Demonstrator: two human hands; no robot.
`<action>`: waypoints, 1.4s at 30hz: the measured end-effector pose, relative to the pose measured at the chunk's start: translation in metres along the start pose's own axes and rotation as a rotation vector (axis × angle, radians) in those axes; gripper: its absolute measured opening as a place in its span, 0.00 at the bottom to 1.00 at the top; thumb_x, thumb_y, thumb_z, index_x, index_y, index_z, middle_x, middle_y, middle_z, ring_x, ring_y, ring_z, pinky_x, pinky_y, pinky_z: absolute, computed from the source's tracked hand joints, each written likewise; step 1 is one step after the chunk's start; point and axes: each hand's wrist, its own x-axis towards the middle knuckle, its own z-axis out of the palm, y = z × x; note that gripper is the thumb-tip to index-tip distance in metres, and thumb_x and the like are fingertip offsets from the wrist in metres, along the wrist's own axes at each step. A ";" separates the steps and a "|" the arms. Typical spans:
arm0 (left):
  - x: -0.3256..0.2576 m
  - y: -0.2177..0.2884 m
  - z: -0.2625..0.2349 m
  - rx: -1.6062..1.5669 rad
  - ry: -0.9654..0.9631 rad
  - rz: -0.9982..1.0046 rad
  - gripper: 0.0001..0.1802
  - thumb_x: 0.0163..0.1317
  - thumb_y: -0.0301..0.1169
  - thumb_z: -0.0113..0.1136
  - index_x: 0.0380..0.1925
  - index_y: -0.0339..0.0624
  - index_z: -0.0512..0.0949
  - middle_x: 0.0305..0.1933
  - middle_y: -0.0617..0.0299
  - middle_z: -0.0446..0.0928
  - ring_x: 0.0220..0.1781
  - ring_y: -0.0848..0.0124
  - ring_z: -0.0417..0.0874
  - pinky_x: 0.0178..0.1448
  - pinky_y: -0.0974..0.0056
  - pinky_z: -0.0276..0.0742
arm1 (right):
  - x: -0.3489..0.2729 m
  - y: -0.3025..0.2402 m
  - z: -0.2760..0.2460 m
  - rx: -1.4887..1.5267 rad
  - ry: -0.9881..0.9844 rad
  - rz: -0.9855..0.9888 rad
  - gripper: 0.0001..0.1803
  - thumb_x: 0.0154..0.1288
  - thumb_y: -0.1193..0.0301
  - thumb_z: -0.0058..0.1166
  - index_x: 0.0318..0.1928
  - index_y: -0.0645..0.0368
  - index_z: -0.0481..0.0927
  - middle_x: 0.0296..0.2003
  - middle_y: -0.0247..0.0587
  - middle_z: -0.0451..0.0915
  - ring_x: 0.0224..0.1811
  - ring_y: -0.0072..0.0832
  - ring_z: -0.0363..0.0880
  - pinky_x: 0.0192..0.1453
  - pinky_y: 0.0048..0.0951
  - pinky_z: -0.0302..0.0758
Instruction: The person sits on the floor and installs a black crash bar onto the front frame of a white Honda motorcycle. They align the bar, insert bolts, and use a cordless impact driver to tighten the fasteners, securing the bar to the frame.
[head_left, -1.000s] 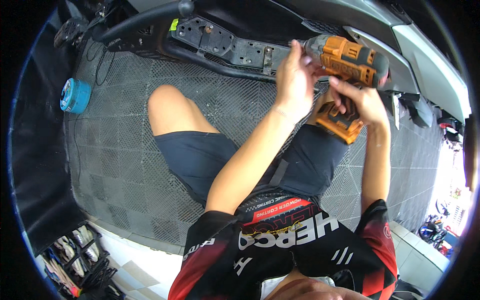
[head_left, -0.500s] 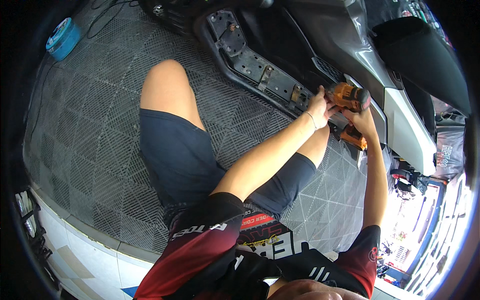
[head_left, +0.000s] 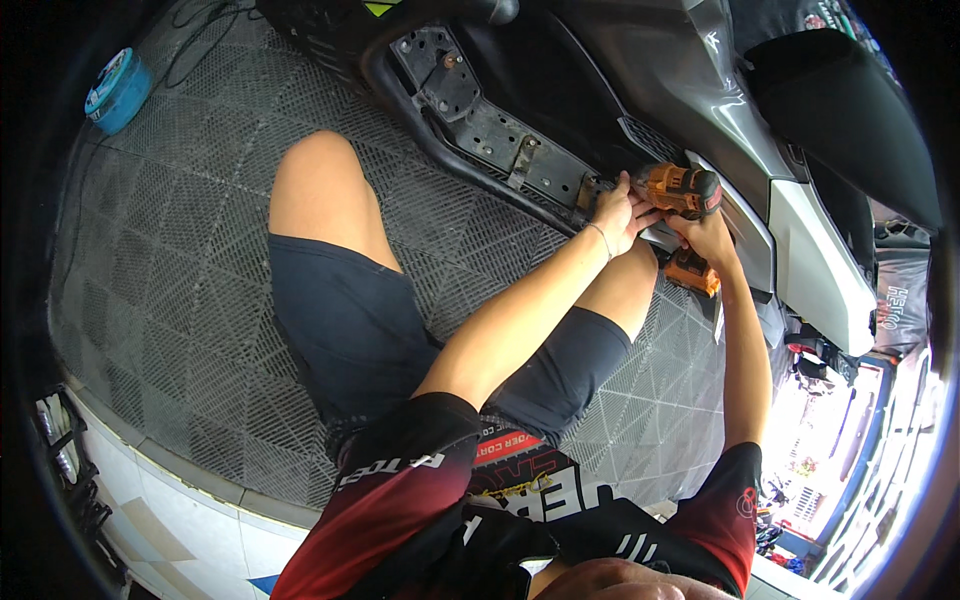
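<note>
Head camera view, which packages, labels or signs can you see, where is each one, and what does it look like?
Round blue tin: far left on the grey floor tiles, flat lid with pale print.
Small yellow-green sticker: top edge, on the black scooter frame.
Dark garment with white lettering: right edge, beside the scooter.
White lettering panel on the black-and-red jersey: bottom centre, on the person's chest.

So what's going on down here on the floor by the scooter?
A person sits on the grey tiled floor mat beside a scooter. The right hand grips an orange cordless drill pointed at the scooter's black footboard frame. The left hand is at the drill's front end, right against the frame. A blue round tin sits off on the mat, apart from the work.
</note>
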 end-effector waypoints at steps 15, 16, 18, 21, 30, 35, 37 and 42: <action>-0.023 0.087 -0.008 0.923 0.333 0.675 0.15 0.76 0.40 0.48 0.38 0.40 0.75 0.26 0.63 0.75 0.22 0.77 0.75 0.22 0.70 0.71 | 0.055 -0.061 -0.021 -0.295 -0.153 0.014 0.09 0.47 0.76 0.62 0.30 0.66 0.77 0.16 0.38 0.75 0.14 0.28 0.75 0.16 0.32 0.71; -0.021 0.099 0.003 1.081 0.267 0.822 0.15 0.76 0.41 0.49 0.38 0.41 0.75 0.27 0.66 0.75 0.24 0.79 0.74 0.25 0.71 0.72 | 0.063 -0.058 -0.023 -0.343 -0.199 0.083 0.16 0.47 0.77 0.62 0.40 0.65 0.80 0.16 0.36 0.73 0.14 0.24 0.73 0.17 0.30 0.72; -0.020 0.110 0.037 1.259 0.023 1.057 0.13 0.74 0.40 0.55 0.40 0.42 0.78 0.30 0.68 0.78 0.28 0.81 0.75 0.29 0.73 0.71 | 0.063 -0.055 -0.020 -0.381 -0.174 0.053 0.14 0.47 0.75 0.64 0.37 0.68 0.81 0.16 0.37 0.74 0.14 0.25 0.73 0.17 0.29 0.73; -0.023 0.107 0.090 1.666 -0.236 0.983 0.24 0.75 0.54 0.48 0.45 0.45 0.79 0.37 0.65 0.81 0.36 0.76 0.79 0.43 0.65 0.76 | 0.058 -0.052 -0.020 -0.420 -0.149 0.044 0.15 0.48 0.74 0.65 0.37 0.68 0.81 0.17 0.37 0.75 0.14 0.26 0.74 0.18 0.29 0.74; 0.006 0.105 0.107 1.855 -0.225 0.595 0.26 0.74 0.55 0.46 0.46 0.45 0.79 0.38 0.65 0.81 0.37 0.75 0.79 0.45 0.64 0.75 | 0.052 -0.057 -0.016 -0.417 -0.155 0.042 0.15 0.48 0.74 0.66 0.37 0.68 0.81 0.17 0.38 0.75 0.14 0.26 0.75 0.18 0.29 0.74; 0.011 0.109 0.107 1.858 -0.208 0.551 0.26 0.74 0.56 0.46 0.46 0.45 0.79 0.38 0.65 0.81 0.38 0.75 0.79 0.45 0.64 0.75 | 0.054 -0.057 -0.016 -0.405 -0.156 0.034 0.15 0.48 0.73 0.66 0.37 0.68 0.81 0.17 0.38 0.75 0.15 0.26 0.75 0.18 0.30 0.75; 0.012 0.111 0.108 1.860 -0.206 0.539 0.27 0.74 0.56 0.45 0.46 0.45 0.79 0.38 0.65 0.81 0.38 0.75 0.79 0.46 0.63 0.75 | 0.054 -0.058 -0.017 -0.403 -0.158 0.032 0.15 0.48 0.73 0.66 0.37 0.68 0.81 0.17 0.38 0.75 0.15 0.26 0.75 0.18 0.30 0.75; 0.015 0.110 0.108 1.855 -0.207 0.511 0.27 0.74 0.57 0.45 0.46 0.45 0.79 0.39 0.64 0.81 0.38 0.75 0.79 0.46 0.63 0.75 | 0.052 -0.057 -0.019 -0.394 -0.158 0.040 0.15 0.48 0.73 0.66 0.37 0.68 0.81 0.17 0.38 0.76 0.15 0.27 0.75 0.18 0.30 0.75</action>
